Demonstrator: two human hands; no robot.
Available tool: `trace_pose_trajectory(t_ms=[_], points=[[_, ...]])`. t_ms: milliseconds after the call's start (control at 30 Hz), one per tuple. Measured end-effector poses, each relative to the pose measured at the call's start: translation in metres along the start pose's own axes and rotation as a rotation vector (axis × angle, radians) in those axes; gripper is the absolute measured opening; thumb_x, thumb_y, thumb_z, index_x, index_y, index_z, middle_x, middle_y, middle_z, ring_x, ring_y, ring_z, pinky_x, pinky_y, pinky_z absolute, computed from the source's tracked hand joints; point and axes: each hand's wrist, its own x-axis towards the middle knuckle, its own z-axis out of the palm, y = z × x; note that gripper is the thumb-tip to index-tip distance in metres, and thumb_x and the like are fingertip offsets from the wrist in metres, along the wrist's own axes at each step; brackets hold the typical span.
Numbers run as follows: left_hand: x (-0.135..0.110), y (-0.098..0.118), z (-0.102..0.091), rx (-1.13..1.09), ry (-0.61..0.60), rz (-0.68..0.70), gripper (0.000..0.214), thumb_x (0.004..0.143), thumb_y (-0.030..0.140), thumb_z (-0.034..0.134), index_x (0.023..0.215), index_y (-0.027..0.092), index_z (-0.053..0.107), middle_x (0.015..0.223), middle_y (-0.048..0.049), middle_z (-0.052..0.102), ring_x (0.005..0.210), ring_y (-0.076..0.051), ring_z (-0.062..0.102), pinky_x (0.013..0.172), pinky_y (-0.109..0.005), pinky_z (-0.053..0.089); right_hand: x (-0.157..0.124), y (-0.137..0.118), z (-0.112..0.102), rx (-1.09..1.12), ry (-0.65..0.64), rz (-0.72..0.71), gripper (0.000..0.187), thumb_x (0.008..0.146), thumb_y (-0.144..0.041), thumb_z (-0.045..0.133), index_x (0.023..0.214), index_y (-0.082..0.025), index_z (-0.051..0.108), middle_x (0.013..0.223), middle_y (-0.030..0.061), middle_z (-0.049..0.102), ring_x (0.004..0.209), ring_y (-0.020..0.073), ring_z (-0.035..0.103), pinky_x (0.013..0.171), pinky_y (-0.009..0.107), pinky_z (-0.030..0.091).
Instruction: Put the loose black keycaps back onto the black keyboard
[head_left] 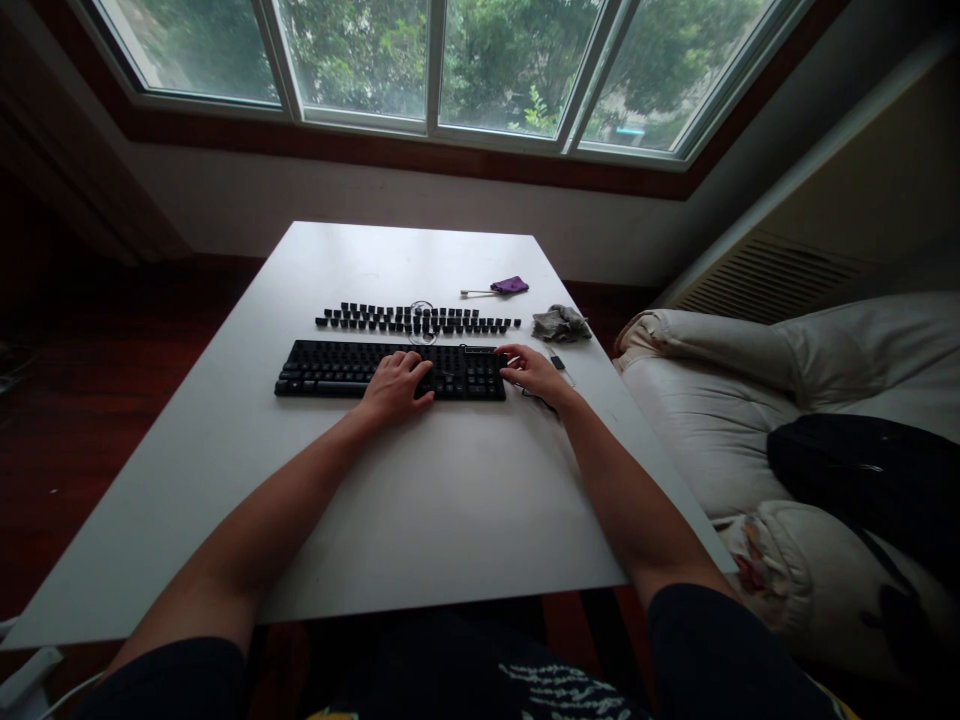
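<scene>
A black keyboard (337, 368) lies flat across the white table. My left hand (397, 383) rests on its middle part, palm down, with the fingers spread over the keys. At the keyboard's right end is my right hand (534, 372), its fingers curved and the thumb apart from the forefinger. Its fingertips reach the edge of the number pad; nothing held shows between them. Behind the keyboard, loose black keycaps (375, 318) stand in rows. A ring-shaped wire tool (421, 340) lies among them, partly hidden by the caps.
Toward the back of the white table (450, 500) lie a purple pouch (510, 285) and a thin white stick (476, 293). A crumpled grey cloth or bag (561, 323) sits near the right edge. A pale sofa (705, 400) with a black bag (862, 470) stands right.
</scene>
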Motion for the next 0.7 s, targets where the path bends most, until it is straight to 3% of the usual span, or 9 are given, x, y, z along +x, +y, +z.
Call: trace_pose_trajectory(t_ms=[267, 700], points=[[0.0, 0.0, 0.0, -0.009, -0.006, -0.007, 0.05, 0.086, 0.045, 0.062, 0.132, 0.027, 0.059, 0.128, -0.0116, 0.057, 0.12, -0.033, 0.048, 0.105, -0.05, 0.039, 0.001, 0.001, 0.0, -0.107, 0.005, -0.099, 0.039, 0.075, -0.029, 0.075, 0.114, -0.024, 0.073, 0.096, 0.0036, 0.064, 0.076, 0.016, 0.058, 0.072, 0.032, 0.054], [0.001, 0.0, 0.001, -0.006, -0.006, -0.01, 0.05, 0.085, 0.044, 0.062, 0.132, 0.027, 0.059, 0.129, -0.0112, 0.057, 0.119, -0.033, 0.049, 0.105, -0.051, 0.04, -0.008, -0.038, 0.007, -0.006, -0.122, -0.202, 0.043, 0.082, -0.037, 0.075, 0.124, -0.029, 0.071, 0.097, 0.0025, 0.053, 0.074, 0.0146, 0.049, 0.068, 0.03, 0.05]])
